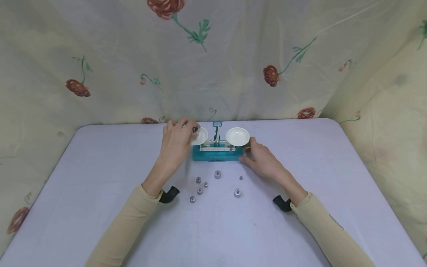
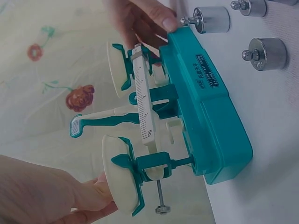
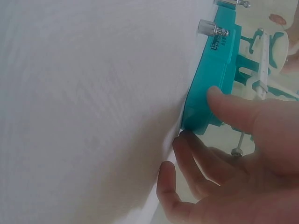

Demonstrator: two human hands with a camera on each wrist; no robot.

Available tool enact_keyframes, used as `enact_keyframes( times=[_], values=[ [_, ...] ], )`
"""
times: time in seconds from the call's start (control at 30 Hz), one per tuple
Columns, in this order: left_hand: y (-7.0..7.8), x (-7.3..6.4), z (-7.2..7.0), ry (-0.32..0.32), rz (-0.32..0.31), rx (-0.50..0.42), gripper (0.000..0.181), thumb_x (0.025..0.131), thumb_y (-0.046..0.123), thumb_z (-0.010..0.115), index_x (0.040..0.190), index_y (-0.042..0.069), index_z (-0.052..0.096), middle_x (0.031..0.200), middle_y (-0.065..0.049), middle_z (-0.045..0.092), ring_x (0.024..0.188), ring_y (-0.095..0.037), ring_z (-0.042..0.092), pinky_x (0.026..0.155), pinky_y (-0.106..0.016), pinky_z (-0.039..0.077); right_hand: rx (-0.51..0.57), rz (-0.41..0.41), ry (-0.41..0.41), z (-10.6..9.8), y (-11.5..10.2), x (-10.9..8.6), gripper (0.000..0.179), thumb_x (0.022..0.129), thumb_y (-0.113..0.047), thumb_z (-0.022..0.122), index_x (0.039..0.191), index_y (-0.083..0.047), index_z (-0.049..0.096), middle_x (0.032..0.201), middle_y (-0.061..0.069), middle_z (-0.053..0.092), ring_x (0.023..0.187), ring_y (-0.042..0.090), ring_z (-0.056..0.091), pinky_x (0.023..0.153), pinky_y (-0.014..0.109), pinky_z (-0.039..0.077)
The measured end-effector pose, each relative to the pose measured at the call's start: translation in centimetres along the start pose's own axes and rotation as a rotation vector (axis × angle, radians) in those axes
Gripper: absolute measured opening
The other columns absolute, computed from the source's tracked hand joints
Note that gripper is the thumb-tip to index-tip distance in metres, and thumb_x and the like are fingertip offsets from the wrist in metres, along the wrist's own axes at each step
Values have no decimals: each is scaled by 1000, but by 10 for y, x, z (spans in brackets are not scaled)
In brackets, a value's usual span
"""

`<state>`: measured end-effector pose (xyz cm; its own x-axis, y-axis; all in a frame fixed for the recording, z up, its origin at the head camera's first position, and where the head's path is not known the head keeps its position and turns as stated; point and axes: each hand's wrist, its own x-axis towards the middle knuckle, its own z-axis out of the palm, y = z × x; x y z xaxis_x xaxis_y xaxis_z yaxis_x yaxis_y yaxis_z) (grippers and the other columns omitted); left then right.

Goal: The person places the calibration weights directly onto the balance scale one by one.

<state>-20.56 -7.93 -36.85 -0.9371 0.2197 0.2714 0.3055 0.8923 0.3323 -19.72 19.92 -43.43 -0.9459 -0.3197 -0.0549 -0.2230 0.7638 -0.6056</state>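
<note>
A teal balance scale (image 1: 217, 155) with two white pans stands near the back of the table. Over the left pan (image 1: 202, 136), my left hand (image 1: 178, 139) pinches a small dark metal weight (image 1: 195, 129) at its fingertips. The left wrist view shows that hand (image 2: 51, 193) behind the pan, which hides the fingertips. At the other end, my right hand (image 1: 263, 159) grips the scale's base, below the right pan (image 1: 238, 137). In the right wrist view its thumb (image 3: 226, 105) presses the base (image 3: 201, 98), with fingers curled by the end.
Several silver weights stand on the table in front of the scale, among them a larger one (image 1: 218, 174), another large one (image 1: 237, 193) and a tiny one (image 1: 241, 178). A flower-patterned curtain (image 1: 233, 89) hangs right behind the table's back edge.
</note>
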Motion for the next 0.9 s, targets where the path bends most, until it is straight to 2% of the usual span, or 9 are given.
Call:
enact_keyframes(
  times=[0.27,0.63,0.9],
  values=[
    [-1,-1,1,0,-1,-1,28,103,19,69,129,9,74,134,-17,73,106,-40,59,88,-47,43,-8,16,-10,-1,0,1,60,108,-23,67,149,12,41,147,33,60,139,49,59,116,63,48],
    [-4,-4,5,28,33,-19,28,101,20,70,125,7,75,129,-17,75,94,-38,55,80,-44,39,-5,-7,-8,0,2,1,59,108,-21,66,150,13,43,150,33,59,141,48,59,118,62,48],
    [-4,-4,6,11,19,-22,28,102,21,70,126,7,74,131,-17,74,100,-41,58,83,-46,42,9,-24,-8,1,1,1,58,108,-18,66,153,10,43,152,31,58,142,47,58,120,62,47]
  ],
)
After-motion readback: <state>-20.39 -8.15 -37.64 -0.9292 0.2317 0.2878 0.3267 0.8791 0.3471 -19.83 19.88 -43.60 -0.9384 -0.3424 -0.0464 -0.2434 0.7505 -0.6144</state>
